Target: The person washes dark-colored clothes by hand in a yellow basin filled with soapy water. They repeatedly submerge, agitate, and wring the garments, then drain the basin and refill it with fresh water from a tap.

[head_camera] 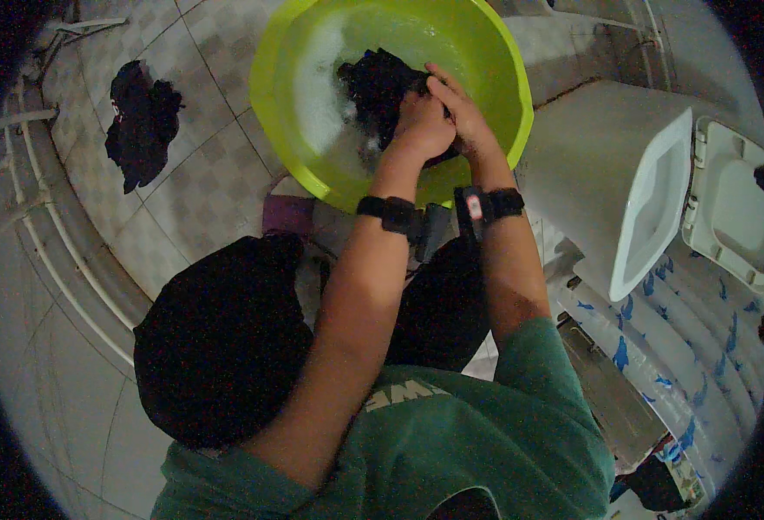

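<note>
A yellow-green plastic basin [518, 97] holds water with white foam on its left side. Dark wet cloth [379, 84] lies in the water inside it. My left hand [421, 123], curled closed, grips part of this cloth near the basin's middle. Close against it on the right, my right hand [463, 114] has its fingers extended over the cloth's edge; its palm side is hidden, so its hold is unclear. Both wrists wear black straps with small devices.
Another dark cloth [141, 127] lies on the tiled floor [216, 156] at left. White pipes [73, 260] run along the left wall. A white lidded container [655, 208] stands open at right, beside a curtain [655, 351] with blue dolphin shapes. My knees flank the basin's near side.
</note>
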### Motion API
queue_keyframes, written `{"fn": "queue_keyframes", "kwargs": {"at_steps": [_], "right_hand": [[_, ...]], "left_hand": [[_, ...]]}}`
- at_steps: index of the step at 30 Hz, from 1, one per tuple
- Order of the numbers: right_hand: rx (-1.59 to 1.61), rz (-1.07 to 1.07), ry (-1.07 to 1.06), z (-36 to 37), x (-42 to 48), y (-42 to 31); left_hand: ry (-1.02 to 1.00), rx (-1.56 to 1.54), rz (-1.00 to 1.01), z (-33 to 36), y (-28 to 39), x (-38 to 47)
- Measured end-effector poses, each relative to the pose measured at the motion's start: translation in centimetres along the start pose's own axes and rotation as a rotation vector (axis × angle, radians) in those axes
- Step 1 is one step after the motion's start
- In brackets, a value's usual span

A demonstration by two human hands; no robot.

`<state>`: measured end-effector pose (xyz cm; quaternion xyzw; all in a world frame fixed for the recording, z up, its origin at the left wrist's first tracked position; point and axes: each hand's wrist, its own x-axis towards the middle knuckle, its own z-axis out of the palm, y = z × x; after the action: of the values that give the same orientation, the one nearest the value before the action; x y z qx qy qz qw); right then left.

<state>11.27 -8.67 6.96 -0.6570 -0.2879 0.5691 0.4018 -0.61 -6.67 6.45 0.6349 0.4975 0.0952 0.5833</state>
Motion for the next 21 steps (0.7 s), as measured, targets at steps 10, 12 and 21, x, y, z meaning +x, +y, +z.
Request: {"fn": "queue_keyframes", "kwargs": {"at_steps": [10, 12, 21], "right_hand": [[-0.21, -0.113, -0.091, 2.9, -4.7, -3.2], [-0.227, -0.098, -0.151, 2.6, -6.9, -5.1], [-0.518, -0.134, -0.003, 3.7, -2.2, -1.3]], "left_hand": [[0.396, -1.416, -0.298, -0.8, -2.9, 0.7], [0.318, -1.571, -0.348, -2.1, -2.5, 0.0], [0.153, -1.638, -0.417, -1.5, -2.0, -1.3]]}}
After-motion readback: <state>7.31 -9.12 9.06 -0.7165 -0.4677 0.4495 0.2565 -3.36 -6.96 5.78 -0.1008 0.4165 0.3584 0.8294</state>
